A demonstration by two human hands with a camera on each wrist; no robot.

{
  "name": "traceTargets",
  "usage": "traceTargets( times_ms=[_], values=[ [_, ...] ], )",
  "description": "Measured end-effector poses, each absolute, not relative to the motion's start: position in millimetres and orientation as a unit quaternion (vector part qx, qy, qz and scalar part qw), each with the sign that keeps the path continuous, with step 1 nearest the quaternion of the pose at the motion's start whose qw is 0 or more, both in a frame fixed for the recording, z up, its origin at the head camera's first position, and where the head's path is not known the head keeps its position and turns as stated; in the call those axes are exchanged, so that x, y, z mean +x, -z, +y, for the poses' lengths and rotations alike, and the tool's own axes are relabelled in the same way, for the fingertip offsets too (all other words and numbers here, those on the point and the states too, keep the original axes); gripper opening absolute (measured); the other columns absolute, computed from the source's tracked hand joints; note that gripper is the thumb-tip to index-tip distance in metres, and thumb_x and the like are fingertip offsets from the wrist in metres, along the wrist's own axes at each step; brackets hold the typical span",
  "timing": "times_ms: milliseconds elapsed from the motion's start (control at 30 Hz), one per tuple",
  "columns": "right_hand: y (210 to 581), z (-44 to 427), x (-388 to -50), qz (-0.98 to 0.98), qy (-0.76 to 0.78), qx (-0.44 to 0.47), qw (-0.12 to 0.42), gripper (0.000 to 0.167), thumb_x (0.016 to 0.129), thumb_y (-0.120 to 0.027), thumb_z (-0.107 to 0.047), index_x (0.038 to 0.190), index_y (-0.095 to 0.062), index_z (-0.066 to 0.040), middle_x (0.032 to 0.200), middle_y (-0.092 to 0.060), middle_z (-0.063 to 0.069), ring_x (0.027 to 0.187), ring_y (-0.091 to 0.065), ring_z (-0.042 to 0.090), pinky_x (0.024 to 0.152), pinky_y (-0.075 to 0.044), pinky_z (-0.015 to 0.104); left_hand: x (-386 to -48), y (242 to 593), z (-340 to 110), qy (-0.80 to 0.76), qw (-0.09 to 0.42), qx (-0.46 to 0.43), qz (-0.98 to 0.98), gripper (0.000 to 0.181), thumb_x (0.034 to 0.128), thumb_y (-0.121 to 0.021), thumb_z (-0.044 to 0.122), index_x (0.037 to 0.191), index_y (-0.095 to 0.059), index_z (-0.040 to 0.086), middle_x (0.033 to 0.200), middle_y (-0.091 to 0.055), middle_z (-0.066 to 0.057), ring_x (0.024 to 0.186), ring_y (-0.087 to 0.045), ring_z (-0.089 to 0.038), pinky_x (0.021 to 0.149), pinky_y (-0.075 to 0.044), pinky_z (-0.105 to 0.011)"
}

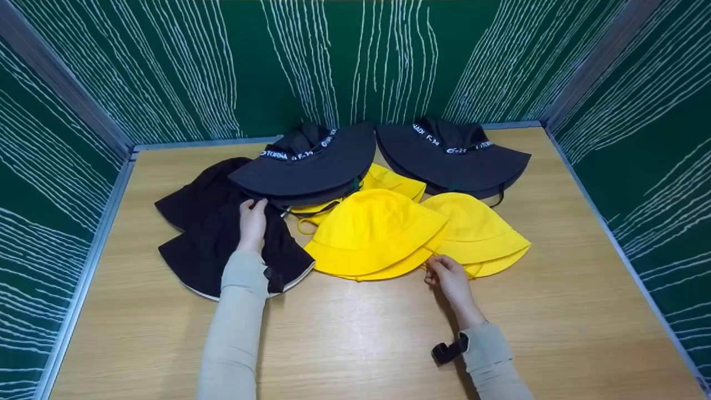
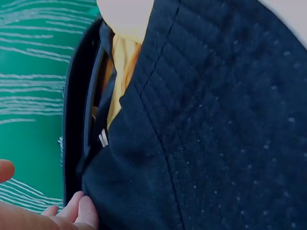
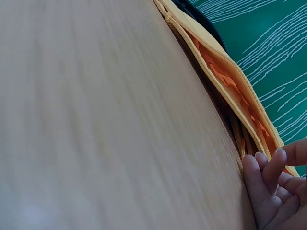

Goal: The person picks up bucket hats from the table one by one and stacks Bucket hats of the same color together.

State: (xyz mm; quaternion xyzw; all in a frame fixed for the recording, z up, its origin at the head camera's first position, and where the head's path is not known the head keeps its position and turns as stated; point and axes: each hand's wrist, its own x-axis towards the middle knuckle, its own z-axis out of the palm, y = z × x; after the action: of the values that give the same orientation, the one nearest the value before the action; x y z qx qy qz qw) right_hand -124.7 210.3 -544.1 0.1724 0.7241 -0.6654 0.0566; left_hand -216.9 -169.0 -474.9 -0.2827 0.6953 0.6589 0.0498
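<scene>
My left hand [image 1: 253, 225] lies over the front black hat [image 1: 205, 258], fingers at its upper edge beside a dark grey hat [image 1: 311, 172]. In the left wrist view, the thumb of this hand [image 2: 62, 215] stands apart from the fingers, which touch the black cloth [image 2: 192, 134]. My right hand [image 1: 451, 280] is at the lower brim of the middle yellow hat [image 1: 372, 233], where it meets the right yellow hat [image 1: 472, 228]. The right wrist view shows this hand [image 3: 278, 191] pinching the yellow brim [image 3: 225, 72], near a thin cord; part of the grip is hidden.
Another black hat [image 1: 194, 189] lies behind the front one. A second dark grey hat [image 1: 450, 161] lies at the back right, with a yellow hat [image 1: 391, 180] partly covered between the grey ones. Green panels [image 1: 344, 61] with white lines enclose the wooden table [image 1: 355, 344].
</scene>
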Motion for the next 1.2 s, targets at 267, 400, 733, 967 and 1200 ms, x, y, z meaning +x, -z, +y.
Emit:
traceTargets(
  times_ms=[267,400,733,967,1200],
  values=[
    [547.5,210.3,-125.0,0.727,0.661,0.178,0.052,0.018,0.098,-0.046,-0.008,0.098,-0.056,0.007,0.076,-0.055,0.003,0.063,-0.054,0.012,0.06,-0.051,0.02,-262.4,557.5,-200.5,-0.753,0.08,-0.277,0.591,0.062,0.0916,-0.058,0.035,0.142,-0.034,0.007,0.148,-0.033,-0.005,0.143,-0.017,-0.018,0.116,-0.014,-0.029],
    [546.6,209.7,-124.7,0.732,0.656,0.179,0.054,0.019,0.098,-0.045,-0.008,0.098,-0.056,0.006,0.076,-0.055,0.003,0.063,-0.054,0.013,0.06,-0.051,0.021,-273.7,558.0,-200.2,-0.789,0.097,-0.306,0.524,0.07,0.093,-0.057,0.036,0.149,-0.022,0.014,0.155,-0.019,0.0,0.145,-0.001,-0.01,0.117,-0.002,-0.025],
    [547.0,208.6,-124.4,0.735,0.651,0.182,0.056,0.02,0.098,-0.047,-0.01,0.1,-0.057,0.007,0.076,-0.055,0.004,0.064,-0.053,0.014,0.06,-0.051,0.021,-243.2,467.5,-169.2,-0.775,0.115,-0.363,0.504,0.074,0.0963,-0.051,0.027,0.152,-0.005,0.012,0.16,0.0,0.002,0.146,-0.001,-0.013,0.117,-0.007,-0.026],
    [547.1,206.8,-123.0,0.733,0.653,0.185,0.056,0.019,0.097,-0.049,-0.011,0.099,-0.057,0.006,0.071,-0.054,0.004,0.06,-0.054,0.014,0.059,-0.05,0.022,-245.8,473.2,-152.9,-0.646,0.089,-0.419,0.632,0.068,0.092,-0.056,0.042,0.147,-0.029,0.012,0.154,-0.012,-0.014,0.142,-0.006,-0.029,0.117,-0.016,-0.034],
    [546.0,208.2,-123.0,0.735,0.65,0.187,0.05,0.02,0.098,-0.048,-0.012,0.1,-0.056,0.006,0.07,-0.054,0.004,0.059,-0.054,0.014,0.058,-0.048,0.022,-247.6,478.3,-143.1,-0.579,0.051,-0.403,0.707,0.05,0.0922,-0.056,0.035,0.134,-0.048,0.007,0.144,-0.028,-0.018,0.135,-0.017,-0.037,0.112,-0.021,-0.042]
  ],
)
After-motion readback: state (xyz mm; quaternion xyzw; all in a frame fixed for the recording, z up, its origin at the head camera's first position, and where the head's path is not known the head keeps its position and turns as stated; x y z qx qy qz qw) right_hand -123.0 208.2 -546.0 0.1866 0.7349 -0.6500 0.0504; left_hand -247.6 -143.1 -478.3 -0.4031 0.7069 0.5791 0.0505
